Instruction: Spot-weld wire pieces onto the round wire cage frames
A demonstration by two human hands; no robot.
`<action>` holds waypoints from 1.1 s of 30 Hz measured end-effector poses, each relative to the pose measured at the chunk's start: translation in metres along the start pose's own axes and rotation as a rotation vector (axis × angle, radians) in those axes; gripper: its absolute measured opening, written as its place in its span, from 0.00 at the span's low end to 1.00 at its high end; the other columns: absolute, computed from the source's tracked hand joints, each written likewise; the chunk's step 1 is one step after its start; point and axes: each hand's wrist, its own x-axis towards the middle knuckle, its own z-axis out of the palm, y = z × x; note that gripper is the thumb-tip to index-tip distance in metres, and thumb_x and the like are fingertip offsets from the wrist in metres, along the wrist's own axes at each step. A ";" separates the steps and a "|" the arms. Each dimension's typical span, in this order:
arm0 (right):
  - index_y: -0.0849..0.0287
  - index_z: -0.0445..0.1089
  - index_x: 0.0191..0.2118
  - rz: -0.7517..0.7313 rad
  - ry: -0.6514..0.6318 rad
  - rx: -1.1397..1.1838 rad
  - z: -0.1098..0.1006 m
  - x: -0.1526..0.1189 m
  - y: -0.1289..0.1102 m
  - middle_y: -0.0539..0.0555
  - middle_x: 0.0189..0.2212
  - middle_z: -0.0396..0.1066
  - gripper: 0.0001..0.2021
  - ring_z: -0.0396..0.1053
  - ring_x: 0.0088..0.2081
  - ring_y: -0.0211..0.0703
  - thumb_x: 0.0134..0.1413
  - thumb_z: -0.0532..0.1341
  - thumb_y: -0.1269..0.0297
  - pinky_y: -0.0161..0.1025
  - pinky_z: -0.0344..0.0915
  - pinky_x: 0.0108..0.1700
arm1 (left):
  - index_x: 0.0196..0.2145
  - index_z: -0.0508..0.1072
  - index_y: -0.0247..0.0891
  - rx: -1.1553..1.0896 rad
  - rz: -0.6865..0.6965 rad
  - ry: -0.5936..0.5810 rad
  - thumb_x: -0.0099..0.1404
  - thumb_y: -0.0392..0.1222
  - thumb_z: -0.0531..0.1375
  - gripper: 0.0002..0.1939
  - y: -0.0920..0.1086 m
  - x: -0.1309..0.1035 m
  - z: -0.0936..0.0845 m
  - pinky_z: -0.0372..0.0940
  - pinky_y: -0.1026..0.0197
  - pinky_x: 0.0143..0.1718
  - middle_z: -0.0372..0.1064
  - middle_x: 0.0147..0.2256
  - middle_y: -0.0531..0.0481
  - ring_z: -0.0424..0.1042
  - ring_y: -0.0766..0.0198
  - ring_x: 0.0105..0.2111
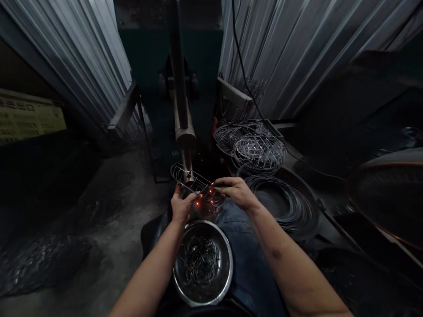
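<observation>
A wire rack [198,180] with curved bars sits tilted at the lower electrode [187,160] of a spot welder [201,57]. My left hand [180,208] grips its near left side, thumb and fingers closed round the wires. At its right end, my right hand [238,192] is pinched, fingertips pointing left; what lies between them is too small to make out. Orange sparks [201,195] fly between the two hands. Below them, a metal bowl [228,275] on my lap holds many short bent wire pieces [200,259].
To the right lie stacked round wire racks [259,149] and, nearer me, a coil of wire rings [294,207] in a dark tub. A black cable [243,66] hangs down past the racks. A yellow printed box [31,116] stands left; clear plastic [42,264] covers the floor there.
</observation>
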 end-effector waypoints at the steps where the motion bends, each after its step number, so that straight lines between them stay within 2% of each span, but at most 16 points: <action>1: 0.61 0.78 0.28 0.009 -0.012 0.006 0.003 0.002 -0.004 0.49 0.24 0.73 0.12 0.67 0.27 0.38 0.31 0.70 0.61 0.39 0.65 0.35 | 0.45 0.72 0.38 -0.012 -0.020 -0.055 0.37 0.34 0.73 0.34 -0.001 0.001 0.000 0.66 0.57 0.42 0.74 0.38 0.47 0.74 0.60 0.37; 3: 0.62 0.77 0.27 0.025 -0.034 0.016 0.007 0.005 -0.009 0.48 0.22 0.72 0.13 0.66 0.25 0.37 0.30 0.70 0.61 0.38 0.64 0.34 | 0.45 0.72 0.38 -0.047 -0.060 -0.127 0.38 0.34 0.73 0.33 -0.003 0.005 0.001 0.65 0.58 0.42 0.74 0.38 0.47 0.73 0.61 0.36; 5: 0.62 0.77 0.28 0.031 -0.053 0.014 0.009 0.009 -0.012 0.48 0.22 0.71 0.13 0.66 0.25 0.36 0.30 0.70 0.61 0.38 0.63 0.33 | 0.43 0.72 0.36 -0.057 -0.078 -0.143 0.37 0.34 0.73 0.32 -0.005 0.008 0.000 0.65 0.59 0.41 0.73 0.35 0.48 0.73 0.62 0.35; 11: 0.62 0.77 0.29 0.045 0.006 0.012 0.013 0.024 -0.009 0.48 0.23 0.72 0.15 0.66 0.26 0.37 0.27 0.71 0.63 0.38 0.62 0.34 | 0.42 0.74 0.36 -0.101 -0.011 -0.042 0.39 0.35 0.72 0.29 -0.003 0.008 -0.006 0.63 0.62 0.39 0.73 0.34 0.50 0.70 0.66 0.33; 17: 0.62 0.76 0.28 0.057 0.020 0.051 0.018 0.032 -0.006 0.48 0.21 0.70 0.15 0.65 0.25 0.37 0.27 0.71 0.61 0.38 0.61 0.32 | 0.37 0.73 0.35 -0.075 0.015 0.003 0.37 0.35 0.72 0.26 0.001 0.008 -0.006 0.62 0.64 0.36 0.72 0.31 0.52 0.68 0.68 0.30; 20: 0.62 0.75 0.28 0.034 0.001 0.035 0.014 0.029 -0.007 0.47 0.21 0.69 0.15 0.63 0.23 0.34 0.29 0.71 0.60 0.35 0.59 0.29 | 0.38 0.73 0.35 -0.090 -0.018 0.024 0.36 0.36 0.73 0.27 0.001 0.005 -0.004 0.63 0.63 0.36 0.71 0.31 0.52 0.68 0.68 0.29; 24: 0.61 0.76 0.31 0.062 -0.023 -0.061 0.005 0.020 -0.008 0.45 0.17 0.65 0.15 0.54 0.18 0.30 0.35 0.69 0.57 0.32 0.50 0.21 | 0.38 0.73 0.35 -0.104 -0.089 0.033 0.34 0.37 0.73 0.30 0.003 -0.004 0.000 0.64 0.61 0.36 0.70 0.30 0.53 0.69 0.67 0.29; 29: 0.61 0.75 0.29 -0.048 -0.003 -0.076 0.012 0.023 -0.014 0.48 0.22 0.69 0.16 0.63 0.25 0.36 0.33 0.70 0.55 0.35 0.59 0.28 | 0.34 0.72 0.35 -0.137 -0.184 0.040 0.34 0.38 0.73 0.25 0.005 -0.009 0.005 0.65 0.55 0.38 0.70 0.29 0.52 0.70 0.65 0.30; 33: 0.60 0.75 0.28 -0.140 0.000 -0.202 0.024 0.039 -0.023 0.48 0.23 0.69 0.12 0.62 0.26 0.37 0.37 0.67 0.57 0.35 0.60 0.31 | 0.34 0.71 0.36 -0.189 -0.194 0.085 0.35 0.38 0.72 0.25 0.005 -0.006 0.007 0.65 0.52 0.41 0.70 0.28 0.53 0.70 0.66 0.29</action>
